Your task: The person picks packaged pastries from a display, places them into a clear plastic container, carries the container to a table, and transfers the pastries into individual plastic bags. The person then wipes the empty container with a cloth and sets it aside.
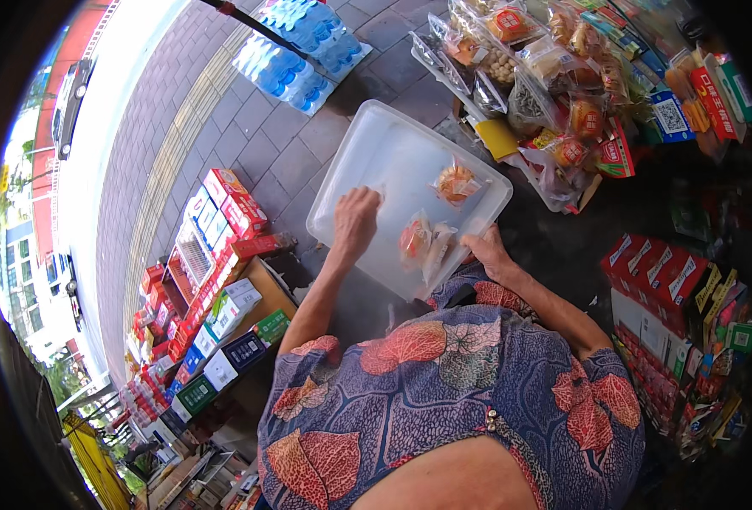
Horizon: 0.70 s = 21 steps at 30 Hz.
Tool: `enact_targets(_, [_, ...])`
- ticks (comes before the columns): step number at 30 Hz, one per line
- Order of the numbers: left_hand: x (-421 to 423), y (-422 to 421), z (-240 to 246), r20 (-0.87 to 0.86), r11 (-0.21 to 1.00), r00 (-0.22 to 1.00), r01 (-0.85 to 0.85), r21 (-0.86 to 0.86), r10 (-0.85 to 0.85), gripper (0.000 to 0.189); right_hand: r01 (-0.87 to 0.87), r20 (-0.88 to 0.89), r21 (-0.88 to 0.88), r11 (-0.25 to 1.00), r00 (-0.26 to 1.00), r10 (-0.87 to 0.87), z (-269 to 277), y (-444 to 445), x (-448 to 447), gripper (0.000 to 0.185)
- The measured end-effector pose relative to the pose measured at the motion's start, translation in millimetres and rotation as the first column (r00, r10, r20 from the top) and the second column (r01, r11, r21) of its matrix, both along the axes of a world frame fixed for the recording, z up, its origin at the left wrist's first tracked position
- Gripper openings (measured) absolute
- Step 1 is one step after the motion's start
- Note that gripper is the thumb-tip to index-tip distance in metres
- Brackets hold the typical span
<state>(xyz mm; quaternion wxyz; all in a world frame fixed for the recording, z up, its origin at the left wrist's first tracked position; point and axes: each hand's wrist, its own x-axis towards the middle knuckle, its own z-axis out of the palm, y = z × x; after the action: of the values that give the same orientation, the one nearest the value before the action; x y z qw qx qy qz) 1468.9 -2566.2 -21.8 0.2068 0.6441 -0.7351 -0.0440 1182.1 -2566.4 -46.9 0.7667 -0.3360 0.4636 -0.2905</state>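
A translucent plastic bin [376, 137] lies tilted before me, its open side facing up. My right hand [487, 252] grips its near right rim, thumb over the edge. Over the bin's left part is my left hand [357, 213], fingers curled. A small clear patch shows by its fingertips, but I cannot tell whether it holds anything. Inside the bin, a wrapped bread bun [457, 183] sits near the far right corner. Closer to me are a wrapped package with a red label [415, 240] and a pale wrapped package [438, 250], side by side.
Bagged breads and snacks [542, 83] crowd a stand at the upper right. Shrink-wrapped water bottles [296, 54] stand on the paving [287, 153]. At left is a counter of cartons [223, 312] with a white basket [195, 252]. Red Budweiser cartons [656, 277] are stacked at right.
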Motion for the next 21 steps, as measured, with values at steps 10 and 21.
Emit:
enact_targets(10, [-58, 22, 22, -0.115, 0.777, 0.931, 0.352, 0.522, -0.345, 0.031, -0.01, 0.037, -0.114, 0.993, 0.999, 0.014, -5, 0, 2, 0.032])
enact_targets(21, [-63, -2, 20, -0.45, 0.554, 0.844, 0.532, 0.641, -0.291, 0.029, 0.075, -0.028, -0.053, 0.996, 0.997, -0.076, 7, -5, -4, 0.022])
